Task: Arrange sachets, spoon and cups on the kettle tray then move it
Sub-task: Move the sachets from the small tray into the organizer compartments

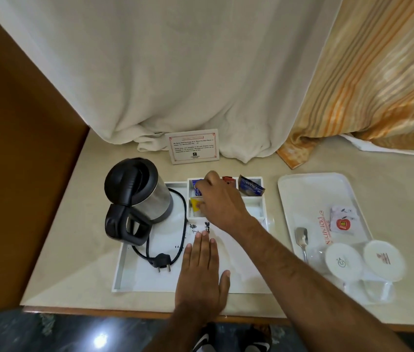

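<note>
While the right hand (219, 199) reaches into the far compartments of the kettle tray (124, 262), the arranging looks no more than partly done. Its fingers (202, 185) are curled over a blue sachet (197, 189) in the far-left compartment, and I judge they are pinching it, though the hand hides the contact, so I cannot tell for sure. The left hand (200, 273) lies flat, fingers spread and holding nothing, on the white liner at the near middle of the tray, seemingly steadying it.

Already on the tray: one kettle (137, 196) at the far left with its cord and plug (162, 261) coiled beside it, and four sachets I can count in the compartments: the blue one, a yellow sachet (195, 203) just nearer, a red sachet (227, 181), and a dark blue sachet (250, 188) at the far right.

Still to come over, all on the second tray (302, 189) well apart to the right on the desk (86, 224): one spoon (301, 240), two covered cups (343, 261), and one white packet (344, 221) with a red label, possibly more beneath it. Moving the kettle tray is not yet done.
</note>
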`<state>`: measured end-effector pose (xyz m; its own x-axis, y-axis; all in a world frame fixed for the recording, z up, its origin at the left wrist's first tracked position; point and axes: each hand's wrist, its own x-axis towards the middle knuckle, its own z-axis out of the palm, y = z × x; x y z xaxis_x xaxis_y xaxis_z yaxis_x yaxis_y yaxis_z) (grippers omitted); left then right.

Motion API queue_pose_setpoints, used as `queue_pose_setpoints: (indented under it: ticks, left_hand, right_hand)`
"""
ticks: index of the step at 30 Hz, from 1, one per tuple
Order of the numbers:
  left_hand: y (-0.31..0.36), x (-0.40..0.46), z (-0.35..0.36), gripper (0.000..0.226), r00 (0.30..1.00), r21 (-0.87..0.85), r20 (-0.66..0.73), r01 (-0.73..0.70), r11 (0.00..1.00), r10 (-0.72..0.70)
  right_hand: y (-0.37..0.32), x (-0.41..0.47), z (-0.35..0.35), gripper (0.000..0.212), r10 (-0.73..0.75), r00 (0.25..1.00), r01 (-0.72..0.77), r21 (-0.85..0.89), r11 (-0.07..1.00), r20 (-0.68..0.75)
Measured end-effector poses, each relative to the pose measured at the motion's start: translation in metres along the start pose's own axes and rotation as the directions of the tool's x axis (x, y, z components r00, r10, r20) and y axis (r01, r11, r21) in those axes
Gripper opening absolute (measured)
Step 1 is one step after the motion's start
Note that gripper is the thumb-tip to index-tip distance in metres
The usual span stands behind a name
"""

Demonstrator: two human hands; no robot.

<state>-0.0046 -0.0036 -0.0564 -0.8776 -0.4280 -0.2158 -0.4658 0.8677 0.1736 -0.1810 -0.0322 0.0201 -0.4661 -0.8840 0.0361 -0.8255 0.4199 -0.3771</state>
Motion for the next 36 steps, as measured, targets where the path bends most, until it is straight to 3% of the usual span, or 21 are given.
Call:
queue_pose_setpoints:
  ticks: [3, 5, 7, 8, 10, 11, 13, 16, 22, 26, 29, 31, 32, 36]
  left_hand:
    - [-0.002, 0.0, 0.004, 0.076, 1.0, -0.009, -0.002, -0.012, 1.0, 0.012]
    - [-0.004, 0.001, 0.008, 0.076, 0.999, -0.018, -0.02, -0.034, 0.999, 0.033]
    - [-0.006, 0.001, 0.01, 0.076, 0.999, -0.026, -0.028, -0.041, 0.999, 0.04]
    - [-0.005, 0.002, 0.011, 0.076, 0.999, -0.026, -0.029, -0.042, 0.999, 0.042]
    - [-0.006, 0.002, 0.012, 0.077, 0.999, -0.012, -0.033, -0.033, 0.999, 0.032]
    - [-0.006, 0.001, 0.012, 0.077, 0.999, -0.008, -0.035, -0.029, 1.0, 0.029]
    - [-0.006, 0.001, 0.011, 0.077, 0.999, -0.007, -0.039, -0.028, 1.0, 0.028]
    - [-0.007, 0.001, 0.013, 0.077, 0.998, -0.012, -0.056, -0.034, 0.999, 0.033]
    - [-0.006, 0.001, 0.013, 0.079, 0.996, 0.001, -0.07, -0.046, 0.999, 0.046]
    - [-0.006, 0.001, 0.013, 0.078, 0.997, -0.004, -0.067, -0.037, 0.999, 0.036]
    - [0.002, 0.005, 0.012, 0.076, 0.997, -0.006, -0.062, -0.052, 0.999, 0.051]
    - [-0.001, 0.002, 0.011, 0.076, 0.997, -0.004, -0.06, -0.043, 0.999, 0.043]
    - [-0.002, 0.002, 0.011, 0.076, 0.997, -0.002, -0.061, -0.049, 0.999, 0.049]
    - [-0.003, 0.001, 0.01, 0.075, 0.997, 0.003, -0.06, -0.044, 0.999, 0.044]
  right_hand:
    - [0.001, -0.014, -0.025, 0.026, 0.029, 0.961, 0.003, 0.114, 0.993, -0.275]
    - [0.021, -0.026, -0.051, 0.017, 0.118, 0.844, -0.032, 0.171, 0.985, -0.523]
    - [0.062, -0.041, -0.081, 0.016, 0.257, 0.764, -0.182, 0.185, 0.966, -0.591]
    - [0.091, -0.051, -0.096, 0.02, 0.34, 0.779, -0.316, 0.138, 0.939, -0.528]
    - [0.148, -0.069, -0.118, 0.036, 0.494, 0.845, -0.525, -0.141, 0.84, -0.206]
    - [0.171, -0.077, -0.125, 0.045, 0.561, 0.828, -0.541, -0.28, 0.793, -0.012]
    - [0.199, -0.092, -0.127, 0.063, 0.638, 0.724, -0.528, -0.383, 0.758, 0.263]
    - [0.215, -0.107, -0.119, 0.075, 0.646, 0.663, -0.545, -0.349, 0.763, 0.378]
    - [0.227, -0.115, -0.111, 0.028, 0.62, 0.681, -0.558, -0.273, 0.784, 0.39]
    - [0.206, -0.112, -0.122, 0.004, 0.567, 0.801, -0.512, -0.273, 0.815, 0.191]
    - [0.172, -0.108, -0.137, 0.012, 0.409, 0.91, -0.414, -0.106, 0.904, -0.06]
    - [0.126, -0.086, -0.132, 0.022, 0.292, 0.949, -0.276, 0.138, 0.951, -0.121]
    - [0.104, -0.075, -0.125, 0.024, 0.243, 0.962, -0.219, 0.179, 0.959, -0.126]
    - [0.039, -0.035, -0.067, 0.017, 0.107, 0.994, -0.109, -0.079, 0.991, -0.036]
